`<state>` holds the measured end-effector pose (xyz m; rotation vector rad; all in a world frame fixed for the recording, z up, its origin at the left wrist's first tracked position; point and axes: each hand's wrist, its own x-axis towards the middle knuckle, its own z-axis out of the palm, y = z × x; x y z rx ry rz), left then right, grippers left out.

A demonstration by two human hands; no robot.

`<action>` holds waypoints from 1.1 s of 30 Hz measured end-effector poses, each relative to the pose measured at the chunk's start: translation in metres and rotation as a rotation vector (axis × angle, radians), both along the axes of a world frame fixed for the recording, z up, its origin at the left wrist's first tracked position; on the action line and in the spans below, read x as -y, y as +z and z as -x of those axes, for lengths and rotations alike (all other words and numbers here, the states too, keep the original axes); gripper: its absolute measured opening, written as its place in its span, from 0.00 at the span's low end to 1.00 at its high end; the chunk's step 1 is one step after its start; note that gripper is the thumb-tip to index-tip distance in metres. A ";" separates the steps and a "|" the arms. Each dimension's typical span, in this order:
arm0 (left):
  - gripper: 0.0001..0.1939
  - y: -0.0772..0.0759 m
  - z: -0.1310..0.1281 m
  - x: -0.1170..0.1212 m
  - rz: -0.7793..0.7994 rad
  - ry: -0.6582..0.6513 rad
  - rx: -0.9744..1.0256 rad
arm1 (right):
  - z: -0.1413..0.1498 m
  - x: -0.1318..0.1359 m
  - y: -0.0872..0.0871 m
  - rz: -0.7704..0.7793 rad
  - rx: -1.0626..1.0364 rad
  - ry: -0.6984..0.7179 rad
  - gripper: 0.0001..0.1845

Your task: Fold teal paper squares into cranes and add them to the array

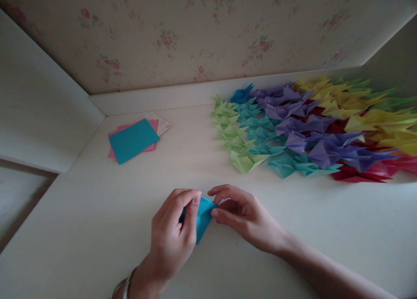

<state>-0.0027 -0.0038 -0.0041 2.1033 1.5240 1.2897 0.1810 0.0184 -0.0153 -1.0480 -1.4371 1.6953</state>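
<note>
Currently, my left hand (172, 231) pinches the blue paper (204, 214) between thumb and fingers, over the near part of the table (293, 264), presumably to steady it. My right hand (241, 216) is half curled, thumb at the paper's right corner, likely to control that edge; grip uncertain. Paper: turquoise, small, straight-edged, pointed at its lower end.

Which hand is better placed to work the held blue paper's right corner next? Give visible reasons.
Probably the right hand: its thumb is at that corner, while the left hand grips the blue paper from its left side.
</note>
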 end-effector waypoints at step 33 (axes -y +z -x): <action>0.16 0.002 0.004 -0.009 0.800 -0.019 0.484 | -0.003 -0.005 -0.003 0.123 0.002 -0.122 0.14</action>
